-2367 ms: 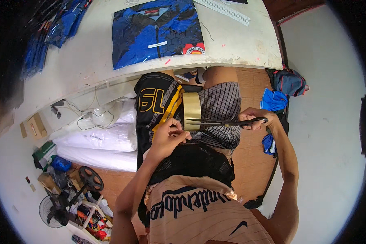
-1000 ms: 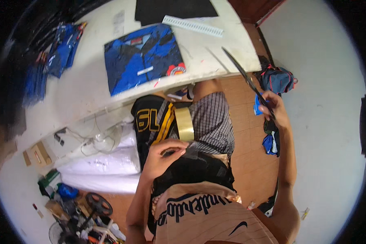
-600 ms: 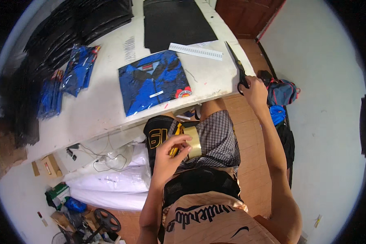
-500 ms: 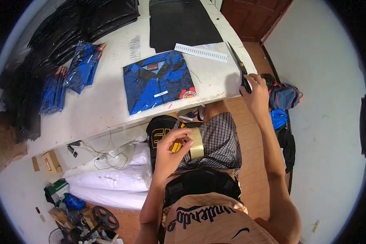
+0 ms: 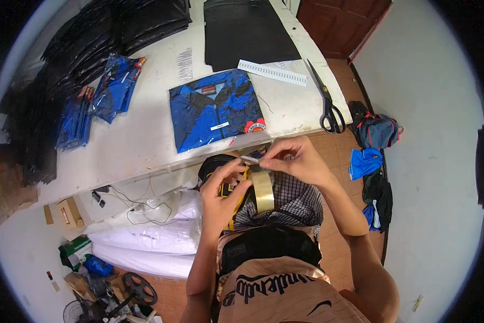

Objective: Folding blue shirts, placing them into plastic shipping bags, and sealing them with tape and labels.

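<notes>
Above my lap, my left hand (image 5: 220, 188) is closed around a roll of clear tape (image 5: 264, 192), which has a yellow part, perhaps a holder, beside it. My right hand (image 5: 298, 161) is just above the roll, thumb and forefinger pinched on what looks like the tape's loose end. On the table in front lies a folded blue and black shirt (image 5: 215, 116) in a clear plastic bag. Black-handled scissors (image 5: 328, 105) lie by the table's right edge, apart from both hands.
The white table (image 5: 145, 126) bears a black sheet (image 5: 247, 35), a strip of white labels (image 5: 272, 73), bagged blue garments (image 5: 115, 89) and a pile of black bags (image 5: 129, 32). White plastic-wrapped bundles (image 5: 145, 237) sit underneath. A backpack (image 5: 379, 131) and clothes lie by the right wall.
My right hand has let go of the scissors on the table and come left to the tape roll. My left hand still holds the roll.
</notes>
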Demonstrator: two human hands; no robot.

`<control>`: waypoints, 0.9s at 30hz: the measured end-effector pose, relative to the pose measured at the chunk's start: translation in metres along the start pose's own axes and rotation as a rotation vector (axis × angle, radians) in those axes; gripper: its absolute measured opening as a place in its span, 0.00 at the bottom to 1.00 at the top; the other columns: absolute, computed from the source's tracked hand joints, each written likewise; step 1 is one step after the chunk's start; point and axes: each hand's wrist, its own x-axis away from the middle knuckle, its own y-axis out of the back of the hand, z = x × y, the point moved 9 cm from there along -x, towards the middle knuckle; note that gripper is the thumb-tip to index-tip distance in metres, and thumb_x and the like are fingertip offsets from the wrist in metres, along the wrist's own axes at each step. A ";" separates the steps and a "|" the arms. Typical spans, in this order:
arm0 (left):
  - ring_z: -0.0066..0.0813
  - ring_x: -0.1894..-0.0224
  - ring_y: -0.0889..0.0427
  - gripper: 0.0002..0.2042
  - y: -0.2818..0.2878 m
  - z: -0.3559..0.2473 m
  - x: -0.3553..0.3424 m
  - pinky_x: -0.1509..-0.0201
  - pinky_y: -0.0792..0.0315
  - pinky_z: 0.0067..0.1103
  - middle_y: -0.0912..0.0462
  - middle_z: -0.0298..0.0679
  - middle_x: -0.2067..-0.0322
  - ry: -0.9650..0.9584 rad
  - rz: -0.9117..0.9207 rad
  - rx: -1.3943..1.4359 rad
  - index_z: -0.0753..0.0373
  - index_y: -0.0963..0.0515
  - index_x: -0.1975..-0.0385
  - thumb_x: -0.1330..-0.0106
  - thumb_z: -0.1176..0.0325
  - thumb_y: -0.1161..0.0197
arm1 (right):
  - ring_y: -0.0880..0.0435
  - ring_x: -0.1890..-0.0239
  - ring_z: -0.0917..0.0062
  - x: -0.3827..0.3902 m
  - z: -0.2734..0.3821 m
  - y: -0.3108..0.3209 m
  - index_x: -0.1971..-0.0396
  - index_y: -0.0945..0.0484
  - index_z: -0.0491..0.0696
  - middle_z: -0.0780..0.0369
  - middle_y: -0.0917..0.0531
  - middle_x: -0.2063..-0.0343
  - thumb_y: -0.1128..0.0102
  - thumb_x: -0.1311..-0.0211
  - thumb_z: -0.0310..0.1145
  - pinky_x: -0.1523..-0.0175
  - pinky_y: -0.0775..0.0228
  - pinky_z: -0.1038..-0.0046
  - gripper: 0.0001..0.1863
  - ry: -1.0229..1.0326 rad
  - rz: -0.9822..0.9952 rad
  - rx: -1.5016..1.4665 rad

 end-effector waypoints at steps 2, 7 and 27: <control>0.22 0.63 0.20 0.22 0.015 0.010 0.002 0.62 0.26 0.18 0.17 0.39 0.58 0.073 -0.067 0.081 0.64 0.23 0.48 0.45 0.82 0.32 | 0.22 0.70 0.89 -0.005 0.001 0.011 0.70 0.15 0.43 0.67 0.16 0.74 0.30 0.45 0.25 0.65 0.30 0.85 0.04 -0.030 -0.053 0.016; 0.18 0.65 0.24 0.24 0.036 -0.003 -0.031 0.70 0.33 0.14 0.18 0.36 0.60 0.039 -0.027 -0.133 0.63 0.22 0.49 0.48 0.73 0.26 | 0.25 0.73 0.87 -0.033 0.033 0.015 0.71 0.13 0.45 0.66 0.17 0.75 0.29 0.47 0.26 0.69 0.34 0.82 0.04 0.234 -0.111 0.320; 0.27 0.63 0.17 0.13 0.042 0.022 -0.058 0.61 0.25 0.21 0.16 0.45 0.63 0.327 -0.091 0.414 0.66 0.27 0.50 0.34 0.77 0.40 | 0.25 0.70 0.77 -0.012 0.063 -0.046 0.67 0.13 0.54 0.70 0.23 0.71 0.30 0.66 0.31 0.68 0.32 0.77 0.18 1.345 -0.271 1.022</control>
